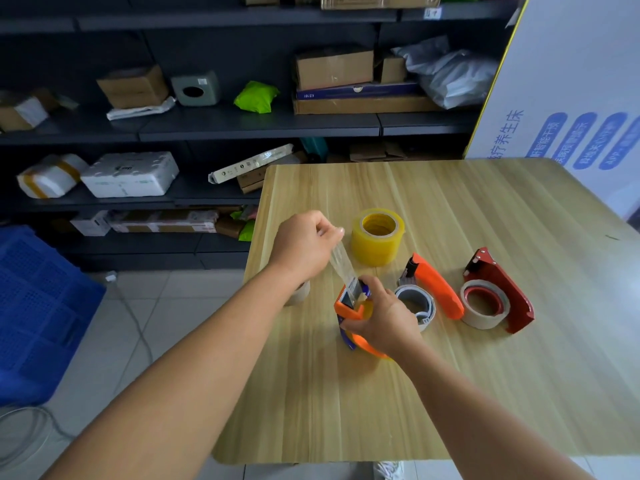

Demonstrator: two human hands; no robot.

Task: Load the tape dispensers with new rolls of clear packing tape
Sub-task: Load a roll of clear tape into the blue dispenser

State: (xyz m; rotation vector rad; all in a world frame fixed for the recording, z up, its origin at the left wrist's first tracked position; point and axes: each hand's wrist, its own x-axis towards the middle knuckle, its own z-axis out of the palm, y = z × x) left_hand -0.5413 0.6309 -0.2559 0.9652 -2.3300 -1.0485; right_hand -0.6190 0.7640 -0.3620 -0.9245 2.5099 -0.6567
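My right hand (pixel 379 315) grips an orange and blue tape dispenser (pixel 349 308) with a yellowish clear roll in it, held just above the wooden table (pixel 450 393). My left hand (pixel 304 244) pinches the free end of a clear tape strip (pixel 341 263) that stretches from the dispenser's front up to my fingers. A full roll of clear yellowish tape (pixel 377 237) stands behind. To the right lie a second orange dispenser (pixel 436 285) with a grey-white roll (pixel 415 304), and a red dispenser (pixel 498 292) that holds a roll.
A pale tape roll (pixel 299 294) lies partly hidden under my left forearm near the table's left edge. Dark shelves (pixel 242 123) with boxes and parcels stand behind. A blue crate (pixel 38 306) sits on the tiled floor at left. A white printed board (pixel 571 98) leans at right.
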